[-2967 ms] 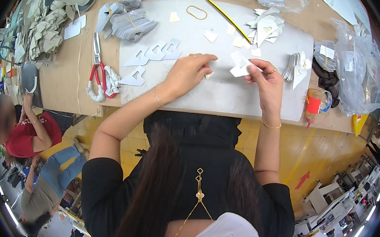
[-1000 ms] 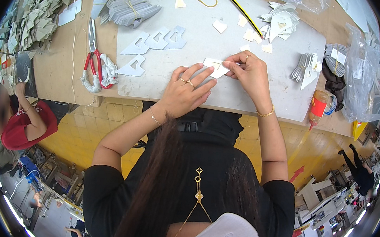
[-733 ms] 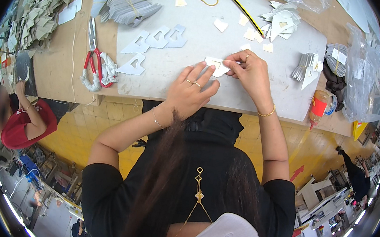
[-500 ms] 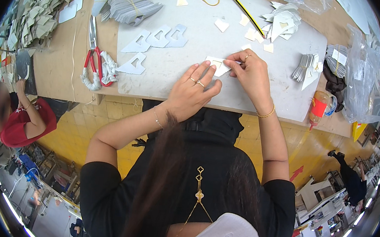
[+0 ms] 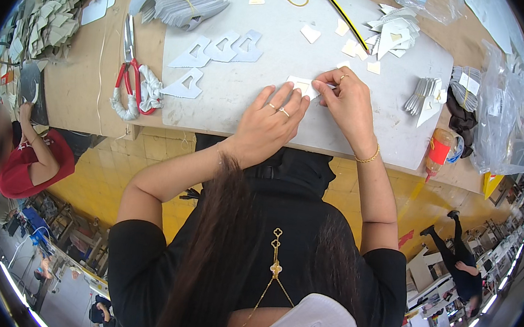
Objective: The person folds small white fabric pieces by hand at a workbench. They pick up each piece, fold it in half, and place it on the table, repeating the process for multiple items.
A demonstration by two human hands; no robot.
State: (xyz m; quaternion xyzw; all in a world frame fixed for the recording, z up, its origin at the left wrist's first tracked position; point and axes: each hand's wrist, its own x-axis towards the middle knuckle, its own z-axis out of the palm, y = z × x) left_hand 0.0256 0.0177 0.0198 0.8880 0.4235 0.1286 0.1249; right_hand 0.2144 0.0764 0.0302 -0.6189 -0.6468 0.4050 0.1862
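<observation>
A white cut piece with a cream patch [image 5: 297, 81] lies on the grey work sheet [image 5: 230, 104] close to the table's near edge. My left hand [image 5: 268, 125] rests on its left part, fingers stretched out flat. From the other side, my right hand [image 5: 350, 109] pinches the piece's right end between thumb and forefinger; the fingertips partly hide it. To the left of my hands lie several pale grey cut pieces with openings, three overlapping in a row [image 5: 183, 59] and a separate one [image 5: 178, 88] nearer me. Small cream patches [image 5: 310, 34] are scattered beyond my hands.
Red-handled scissors [image 5: 129, 40] lie at left. Bundled grey pieces [image 5: 185, 8] sit behind them; another stack [image 5: 392, 40] stands far right. A yellow-black strip [image 5: 339, 13] crosses the back. A bottle with a red label [image 5: 438, 149] and clear plastic bags [image 5: 500, 117] occupy the right.
My left fingers have drawn closer together and slid slightly right over the piece. My right hand keeps its pinch. At the right, a person in the background has moved.
</observation>
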